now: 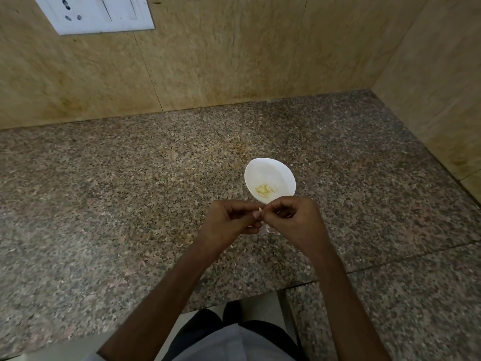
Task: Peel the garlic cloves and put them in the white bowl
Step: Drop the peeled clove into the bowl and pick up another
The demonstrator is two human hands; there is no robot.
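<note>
**While I peel, a slip threatens**

Because my left grip [229, 223] and right grip [294, 219] pinch the small pale garlic clove [259, 210] just beside the round white bowl [282, 170], slick skin could shoot it onto the speckled granite table [125, 183].

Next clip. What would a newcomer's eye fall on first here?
The two hands meeting mid-frame: the left hand and right hand pinch a small pale garlic clove between their fingertips. Just beyond them on the speckled stone counter stands the white bowl with a little heap of yellowish peeled cloves inside. A white socket plate sits on the tan wall, top left.
</note>
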